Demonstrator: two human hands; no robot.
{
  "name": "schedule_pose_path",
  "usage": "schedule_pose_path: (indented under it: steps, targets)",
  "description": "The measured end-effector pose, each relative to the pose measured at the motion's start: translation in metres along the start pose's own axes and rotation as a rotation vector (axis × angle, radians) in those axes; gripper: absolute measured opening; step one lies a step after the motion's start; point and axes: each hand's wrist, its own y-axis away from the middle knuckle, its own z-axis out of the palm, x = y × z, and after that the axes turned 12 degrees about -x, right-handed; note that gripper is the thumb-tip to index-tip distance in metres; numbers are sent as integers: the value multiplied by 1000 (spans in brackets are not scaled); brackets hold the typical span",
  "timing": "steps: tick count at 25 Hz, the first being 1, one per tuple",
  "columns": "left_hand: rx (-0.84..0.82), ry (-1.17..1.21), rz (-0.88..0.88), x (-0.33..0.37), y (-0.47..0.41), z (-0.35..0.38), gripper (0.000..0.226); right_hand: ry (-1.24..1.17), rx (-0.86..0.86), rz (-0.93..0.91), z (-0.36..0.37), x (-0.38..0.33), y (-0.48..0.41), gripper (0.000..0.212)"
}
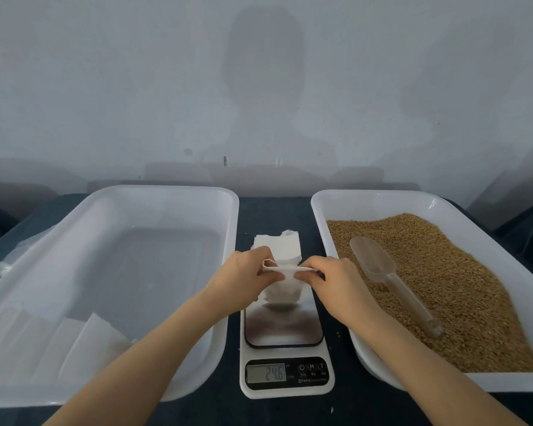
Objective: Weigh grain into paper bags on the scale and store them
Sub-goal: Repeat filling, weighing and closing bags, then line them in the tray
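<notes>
Both pinch paper bag [282, 289] rim on scale [285, 331]: L hand [246, 272], R hand [336, 281]; disp. [266, 373] reads 246.

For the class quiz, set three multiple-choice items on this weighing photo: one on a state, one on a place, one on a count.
1. The bag on the scale is: A untouched; B pinched at its top by both hands; C torn in half.
2. The scoop lies: A on the scale; B under the bag; C on the grain.
3. White trays in view: A one; B two; C three.
Answers: 1 B, the left hand and the right hand each pinch its top edge. 2 C, it rests on the grain in the right tray. 3 B, the left tray and right tray flank the scale.
</notes>
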Motion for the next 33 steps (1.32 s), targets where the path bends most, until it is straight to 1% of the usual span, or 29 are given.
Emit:
schedule_pose_path:
  steps: [2,3,6,8,10,13,14,15,16,18,20,24,26,28,29,31,33]
  targets:
    - [25,63,18,0,3,-2,23,-101,60,0,-2,-1,2,9]
    - [39,101,23,1,5,-3,25,-134,60,-11,-3,-3,3,9]
    - [75,206,28,3,10,-9,20,-191,-31,-13,-6,-4,4,13]
    - [87,237,26,5,13,-12,18,-222,-42,-1,-6,-3,4,10]
    - [70,230,39,7,17,-15,14,-260,-68,-12,-7,-2,5,9]
    - [-8,150,85,18,23,-17,8,-346,-124,-76,-6,-4,5,9]
    - [-19,140,79,21,24,-17,16,-367,-130,-88,-6,-5,5,8]
    - [-9,137,58,21,24,-17,30,-375,-123,-90,-6,-6,5,8]
    - [11,134,18,21,27,-19,36,-371,-108,-90,-6,-5,5,10]
    - [49,138,-65,19,41,-29,29,-354,-82,-84,-7,-3,5,12]
    - [130,167,-139,9,67,-47,24,-336,-79,-48,-9,0,6,12]
    - [338,60,-354,-24,131,-89,26,-285,-63,-35,-6,2,5,14]
    - [359,18,-473,-42,152,-97,28,-278,-63,-44,-4,1,6,15]
    - [292,40,-573,-57,161,-91,22,-269,-62,-46,-4,0,6,16]
    - [216,35,-620,-63,162,-85,18,-258,-60,-43,-4,0,6,17]
    - [38,-134,-691,-75,156,-73,16,-245,-56,-36,-6,-1,7,18]
    - [-44,-307,-743,-82,149,-69,17,-237,-59,-37,-7,-1,8,19]
